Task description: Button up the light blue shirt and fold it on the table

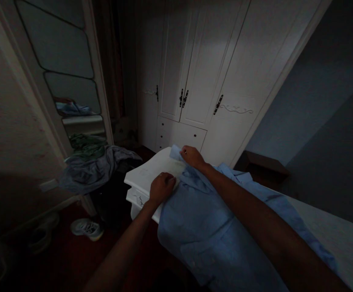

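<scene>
A light blue button-up shirt (200,227) lies across the end of a white dresser (144,174), its lower part hanging over the front edge. My right hand (193,157) is closed on a paler, stiff band of the shirt that looks like a cuff, held near the dresser's far corner. Closer to me, my left hand (161,187) has curled fingers, with the tips at the shirt's left edge; the exact grip is dark and partly hidden. More folds of the shirt spread right, beneath and beyond my right forearm.
White wardrobe doors (206,65) stand behind the dresser. At left, grey clothing (88,172) and green clothing (86,146) are piled before a mirror (73,91). A sneaker (86,229) lies on the dark red floor. A brown box-like piece (264,164) is at right.
</scene>
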The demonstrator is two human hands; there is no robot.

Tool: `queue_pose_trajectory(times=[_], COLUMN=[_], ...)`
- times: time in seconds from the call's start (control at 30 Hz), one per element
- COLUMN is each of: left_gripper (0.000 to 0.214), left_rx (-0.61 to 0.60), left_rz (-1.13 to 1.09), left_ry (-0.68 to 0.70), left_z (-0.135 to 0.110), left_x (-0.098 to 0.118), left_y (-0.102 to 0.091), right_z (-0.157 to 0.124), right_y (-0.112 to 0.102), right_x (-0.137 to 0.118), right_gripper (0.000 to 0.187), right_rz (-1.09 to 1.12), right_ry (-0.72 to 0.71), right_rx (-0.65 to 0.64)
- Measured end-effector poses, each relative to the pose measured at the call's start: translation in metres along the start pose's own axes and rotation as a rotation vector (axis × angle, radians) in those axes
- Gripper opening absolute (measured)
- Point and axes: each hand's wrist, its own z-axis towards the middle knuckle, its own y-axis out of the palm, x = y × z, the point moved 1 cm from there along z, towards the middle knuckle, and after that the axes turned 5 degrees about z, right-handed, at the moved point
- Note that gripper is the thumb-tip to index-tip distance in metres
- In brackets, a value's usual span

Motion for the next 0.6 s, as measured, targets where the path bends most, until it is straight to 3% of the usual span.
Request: queue_pose_trajectory(times=[0.03,0.07,0.17,0.23,0.3,0.43,0.53,0.6], left_gripper=[0.025,0.029,0.045,0.060,0.069,0.063,0.045,0.035], left_rx=[-0.018,-0.037,-0.110,-0.167,-0.197,-0.182,-0.156,-0.159], left_rz=[0.010,0.021,0.076,0.146,0.233,0.339,0.334,0.278], left_ry=[0.040,0.083,0.186,0.209,0.201,0.124,0.093,0.054], left_z=[-0.001,-0.002,-0.004,-0.005,-0.004,0.001,0.011,0.019], left_x=[0.002,0.003,0.007,0.011,0.019,0.046,0.064,0.068], left_y=[-0.001,-0.003,-0.004,-0.004,-0.002,0.009,0.021,0.026], right_z=[0.001,0.002,-0.001,-0.011,-0.025,-0.065,-0.101,-0.131], right_y=[-0.016,-0.035,-0.093,-0.129,-0.158,-0.189,-0.190,-0.183], right_x=[0.001,0.003,0.008,0.012,0.018,0.035,0.059,0.077], right_gripper=[0.030,0.028,0.028,0.025,0.020,0.015,0.011,0.015], right_rz=[0.044,0.210,0.320,0.554,0.739,1.072,1.219,1.184], right_ry=[0.013,0.033,0.059,0.032,-0.005,-0.003,0.036,0.067], right_rx=[0.107,0.316,0.566,0.798,0.935,0.992,0.868,0.780])
